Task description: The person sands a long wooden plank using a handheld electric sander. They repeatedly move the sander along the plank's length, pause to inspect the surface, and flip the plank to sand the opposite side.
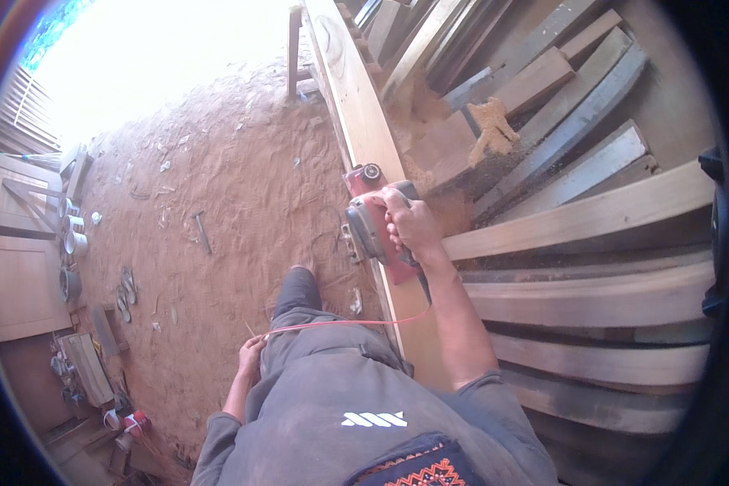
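Red planer (369,232) | right grip (411,222) wraps handle (407,189) | left grip (252,351) holds cord (340,322)

The right hand (411,220) hides part of the red planer (369,231), the long board (356,105) beyond it is cut off by the upper edge, and the pale scraps (165,166) well left of the planer are too small to identify.

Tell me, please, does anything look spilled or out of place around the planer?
Yes. Pale sawdust lies heaped over the timber right of the planer, looking spilled. A hammer-like tool also lies loose on the dirt floor.
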Motion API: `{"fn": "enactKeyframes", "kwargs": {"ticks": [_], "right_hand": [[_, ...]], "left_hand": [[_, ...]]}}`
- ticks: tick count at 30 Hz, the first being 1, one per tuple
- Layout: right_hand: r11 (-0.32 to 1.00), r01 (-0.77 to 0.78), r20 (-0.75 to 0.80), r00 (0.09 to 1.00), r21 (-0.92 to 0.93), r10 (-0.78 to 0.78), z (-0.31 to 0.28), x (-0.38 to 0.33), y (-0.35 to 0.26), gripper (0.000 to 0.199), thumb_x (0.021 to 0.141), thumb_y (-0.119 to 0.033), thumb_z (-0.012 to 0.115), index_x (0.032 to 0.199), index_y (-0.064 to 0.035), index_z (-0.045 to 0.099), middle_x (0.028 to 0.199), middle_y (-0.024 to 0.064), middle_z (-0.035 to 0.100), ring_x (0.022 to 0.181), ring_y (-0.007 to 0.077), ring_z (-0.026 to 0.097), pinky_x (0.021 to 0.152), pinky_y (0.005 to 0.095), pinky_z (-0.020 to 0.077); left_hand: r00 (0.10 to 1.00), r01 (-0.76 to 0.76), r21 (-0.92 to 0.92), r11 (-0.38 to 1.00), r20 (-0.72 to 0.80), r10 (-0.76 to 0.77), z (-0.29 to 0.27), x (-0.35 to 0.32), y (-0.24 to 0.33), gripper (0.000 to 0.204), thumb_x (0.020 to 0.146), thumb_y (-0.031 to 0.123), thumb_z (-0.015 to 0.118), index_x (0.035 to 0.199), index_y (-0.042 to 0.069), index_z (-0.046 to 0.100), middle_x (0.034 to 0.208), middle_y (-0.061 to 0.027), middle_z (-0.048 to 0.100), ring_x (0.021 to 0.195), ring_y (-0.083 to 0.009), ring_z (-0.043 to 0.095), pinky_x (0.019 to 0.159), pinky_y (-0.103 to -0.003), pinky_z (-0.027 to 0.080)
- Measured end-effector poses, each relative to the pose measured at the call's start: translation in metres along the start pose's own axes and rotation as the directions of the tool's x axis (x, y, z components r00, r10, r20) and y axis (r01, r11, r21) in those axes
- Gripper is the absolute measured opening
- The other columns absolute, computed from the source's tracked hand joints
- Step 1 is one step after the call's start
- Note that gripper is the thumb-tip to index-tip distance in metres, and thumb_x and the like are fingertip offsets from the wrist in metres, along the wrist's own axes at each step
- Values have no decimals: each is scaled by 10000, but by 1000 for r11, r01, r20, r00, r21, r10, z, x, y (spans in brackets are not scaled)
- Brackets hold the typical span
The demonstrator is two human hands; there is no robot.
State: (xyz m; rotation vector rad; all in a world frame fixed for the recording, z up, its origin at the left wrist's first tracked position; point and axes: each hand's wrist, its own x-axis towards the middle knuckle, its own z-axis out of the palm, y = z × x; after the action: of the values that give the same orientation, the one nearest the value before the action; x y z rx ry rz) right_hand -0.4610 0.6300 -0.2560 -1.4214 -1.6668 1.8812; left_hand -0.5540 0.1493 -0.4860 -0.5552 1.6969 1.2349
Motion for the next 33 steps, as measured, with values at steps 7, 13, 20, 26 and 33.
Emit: {"fn": "enactKeyframes", "kwargs": {"ticks": [7,13,20,26,33], "right_hand": [[981,158,53,987,-112,-153,33,137,-52,471,1019,-494,624,1056,-68,821,643,-54,539,485,62,499,445,279,422],[865,427,35,900,-264,-434,66,287,-106,471,990,-502,638,926,-67,808,562,-8,578,434,111,555,414,307,448],[984,151,-29,988,-98,-155,119,473,-239,501,1012,-499,587,910,-55,796,585,-2,569,436,117,546,403,322,454],[973,229,100,968,26,-231,117,577,-267,429,1030,-470,598,1006,-62,730,674,-27,547,466,97,506,398,286,406],[95,473,262,632,-876,-729,75,385,-148,372,1045,-275,575,1331,-46,641,1004,233,709,740,339,727,695,491,608]], "left_hand": [[994,101,109,989,34,-105,57,100,119,420,907,148,830,1280,11,690,1136,-96,735,950,-182,695,720,-292,537],[998,39,246,968,39,-50,113,152,270,425,900,153,845,1275,37,682,1117,-56,716,1013,-154,675,806,-311,546],[990,-130,120,984,-48,136,144,165,416,424,936,177,835,1303,49,665,1132,-30,688,1038,-147,674,857,-351,577],[997,-77,210,975,32,72,154,163,422,442,935,156,836,1330,64,661,1182,-57,707,1070,-163,690,834,-336,589],[908,-370,229,901,294,298,200,196,503,462,950,70,775,1385,32,627,1175,-63,716,1012,-162,684,858,-325,561]]}}
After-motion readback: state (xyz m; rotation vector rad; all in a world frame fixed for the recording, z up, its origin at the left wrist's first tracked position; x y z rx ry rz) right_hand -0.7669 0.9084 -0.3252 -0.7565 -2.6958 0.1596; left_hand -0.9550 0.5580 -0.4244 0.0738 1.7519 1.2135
